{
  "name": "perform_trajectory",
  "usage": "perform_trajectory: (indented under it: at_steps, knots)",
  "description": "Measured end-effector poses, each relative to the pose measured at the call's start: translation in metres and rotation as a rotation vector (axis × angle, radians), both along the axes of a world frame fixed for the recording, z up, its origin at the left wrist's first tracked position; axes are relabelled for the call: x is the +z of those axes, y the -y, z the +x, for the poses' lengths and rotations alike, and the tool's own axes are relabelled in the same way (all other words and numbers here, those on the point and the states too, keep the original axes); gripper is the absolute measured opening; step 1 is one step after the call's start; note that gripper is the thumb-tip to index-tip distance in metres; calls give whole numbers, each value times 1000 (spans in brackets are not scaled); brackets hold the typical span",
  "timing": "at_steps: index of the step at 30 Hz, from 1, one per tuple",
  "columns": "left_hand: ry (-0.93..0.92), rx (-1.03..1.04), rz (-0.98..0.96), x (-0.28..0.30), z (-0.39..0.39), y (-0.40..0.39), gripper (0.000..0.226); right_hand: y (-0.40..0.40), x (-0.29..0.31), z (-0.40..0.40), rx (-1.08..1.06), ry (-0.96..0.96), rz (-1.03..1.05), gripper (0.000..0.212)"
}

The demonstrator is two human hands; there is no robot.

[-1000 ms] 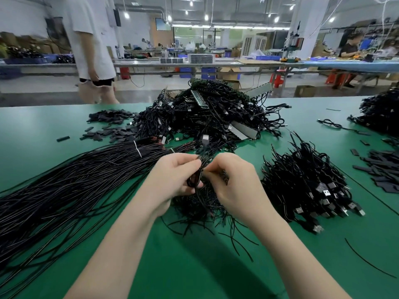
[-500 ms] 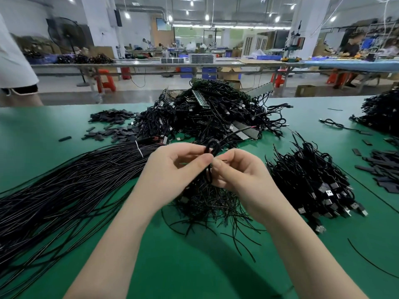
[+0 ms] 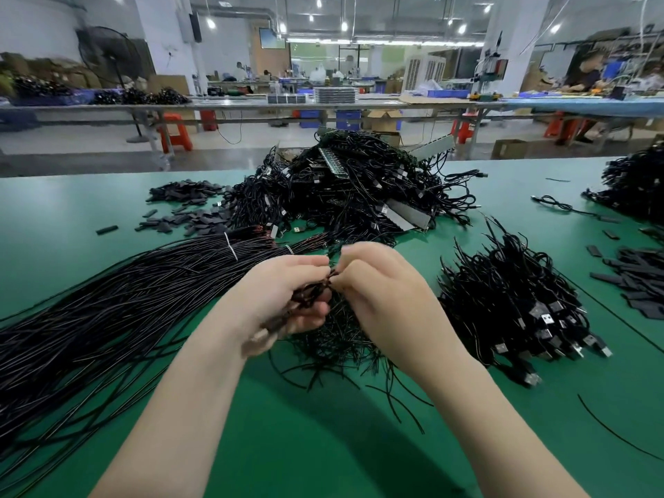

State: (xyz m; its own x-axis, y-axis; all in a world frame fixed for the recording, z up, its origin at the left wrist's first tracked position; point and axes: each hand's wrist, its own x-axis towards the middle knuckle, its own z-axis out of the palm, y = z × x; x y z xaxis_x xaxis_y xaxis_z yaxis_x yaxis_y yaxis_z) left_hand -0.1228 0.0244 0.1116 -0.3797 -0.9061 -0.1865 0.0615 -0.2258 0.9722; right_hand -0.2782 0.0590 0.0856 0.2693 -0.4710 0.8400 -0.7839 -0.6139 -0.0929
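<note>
Above the middle of the green table [image 3: 305,443], my left hand [image 3: 280,300] curls around a thin black cable [image 3: 309,294] that runs down through its palm. My right hand [image 3: 381,292] pinches the same cable at its upper end, fingertip to fingertip with the left. Both hands are motion-blurred. Right under them lies a small heap of short black wire pieces [image 3: 337,343].
A long bundle of black cables [image 3: 107,318] spreads to the left. A big tangled cable pile with circuit boards [image 3: 352,188] sits behind the hands. A heap of USB-ended cables [image 3: 513,310] lies on the right. Flat black sleeves [image 3: 187,210] are scattered at both sides.
The cable loop held up between my fingers has been pulled down into my left palm. The person standing at the far left has left the view.
</note>
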Motion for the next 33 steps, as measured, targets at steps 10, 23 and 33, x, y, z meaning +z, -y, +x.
perform_trajectory:
  at_steps: [10, 23, 33]
  knots:
    - [344, 44, -812, -1, 5, -2, 31, -4, 10, -17, 217, 801, 769, 12]
    - [-31, 114, -89, -4, -11, -3, 29, -2, -1, 0, -89, -46, -52, 12]
    - [277, 34, -725, -4, 3, 0, 23, -4, 11, -11, 291, 783, 559, 15]
